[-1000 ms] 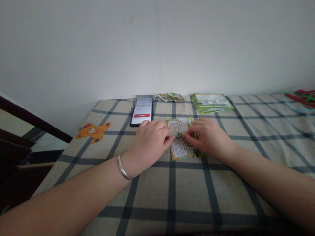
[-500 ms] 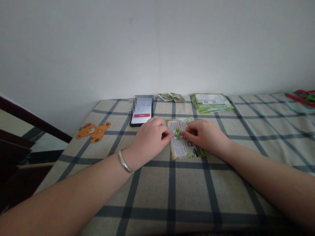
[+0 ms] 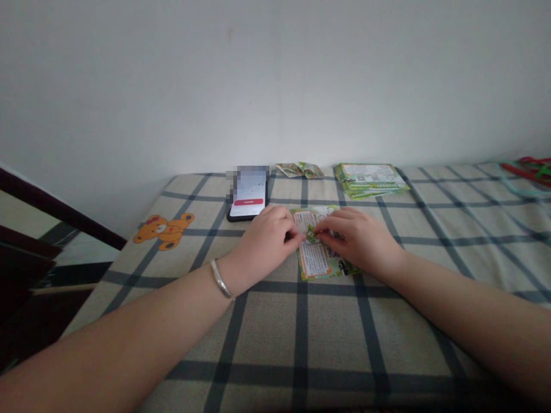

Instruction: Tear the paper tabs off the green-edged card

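Note:
A green, white and orange printed sheet (image 3: pixel 315 261) lies flat on the checked cloth, with small text blocks on it. Over its middle, my left hand (image 3: pixel 273 238) and my right hand (image 3: pixel 361 235) face each other, thumb and fingers of each pinched together. Between their fingertips is a small green-and-white folded piece (image 3: pixel 310 233). Whether it is separate from the sheet or a raised part of it, I cannot tell. My right hand covers the sheet's right side. A silver bangle (image 3: pixel 220 279) circles my left wrist.
A phone (image 3: pixel 248 195) with a lit screen lies behind my left hand. Along the wall are small crumpled green pieces (image 3: pixel 300 170) and a stack of similar printed sheets (image 3: pixel 372 179). Red-handled items (image 3: pixel 527 172) lie far right; a bear cutout (image 3: pixel 163 230) lies left.
My right hand has shifted slightly left and its fingers have rolled over the small folded piece. My left hand has barely moved, and the sheet stays in place.

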### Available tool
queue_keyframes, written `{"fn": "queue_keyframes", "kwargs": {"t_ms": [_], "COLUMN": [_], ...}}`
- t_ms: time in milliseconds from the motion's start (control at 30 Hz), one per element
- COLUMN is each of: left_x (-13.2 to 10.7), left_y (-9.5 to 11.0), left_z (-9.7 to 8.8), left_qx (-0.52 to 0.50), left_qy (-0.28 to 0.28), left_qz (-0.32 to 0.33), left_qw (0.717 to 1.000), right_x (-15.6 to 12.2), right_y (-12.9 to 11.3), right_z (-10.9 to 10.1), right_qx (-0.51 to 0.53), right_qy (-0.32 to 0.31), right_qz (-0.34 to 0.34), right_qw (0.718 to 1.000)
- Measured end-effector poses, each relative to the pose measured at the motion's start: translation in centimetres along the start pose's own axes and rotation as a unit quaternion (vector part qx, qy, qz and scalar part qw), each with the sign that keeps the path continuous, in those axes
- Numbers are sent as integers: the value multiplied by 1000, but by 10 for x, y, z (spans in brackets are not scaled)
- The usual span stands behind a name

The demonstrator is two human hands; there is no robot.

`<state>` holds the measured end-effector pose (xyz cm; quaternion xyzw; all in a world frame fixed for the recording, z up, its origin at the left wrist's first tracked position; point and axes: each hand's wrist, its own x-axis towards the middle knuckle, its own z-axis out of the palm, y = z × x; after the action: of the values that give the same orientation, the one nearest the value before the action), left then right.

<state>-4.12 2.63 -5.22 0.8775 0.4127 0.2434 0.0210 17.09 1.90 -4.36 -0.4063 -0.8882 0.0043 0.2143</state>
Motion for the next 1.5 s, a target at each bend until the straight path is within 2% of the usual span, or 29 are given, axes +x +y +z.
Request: {"fn": "queue_keyframes", "kwargs": {"t_ms": [233, 533, 733, 867, 1000, 1200, 1333, 1500], "left_x": [-1, -1, 2, 2, 2, 0, -2, -4], "left_y": [2, 5, 7, 9, 10, 8, 4, 0], "left_z": [0, -2, -4, -7, -11, -8, -2, -1], "left_qx": [-31, -23, 11, 54, 69, 80, 65, 36], "left_qy": [-4, 4, -35, -62, -80, -66, -50, -53], "left_qz": [15, 39, 99, 100, 102, 99, 95, 93], "left_qw": [999, 999, 994, 992, 989, 990, 992, 994], "right_x": [-4, -2, -2, -3, -5, -9, -8, -6], "right_y": [-1, -8, -9, -6, -2, 2, 2, 3], "right_z": [-8, -11, -11, -8, -9, -13, -12, -11], "right_qx": [-65, -126, -121, -116, -107, -111, -89, -39], "right_qy": [-13, -18, -21, -11, -18, -32, -58, -58], "right_qz": [-57, -54, -57, -66, -104, -159, -151, -151], "right_qw": [996, 990, 991, 991, 989, 980, 983, 986]}}
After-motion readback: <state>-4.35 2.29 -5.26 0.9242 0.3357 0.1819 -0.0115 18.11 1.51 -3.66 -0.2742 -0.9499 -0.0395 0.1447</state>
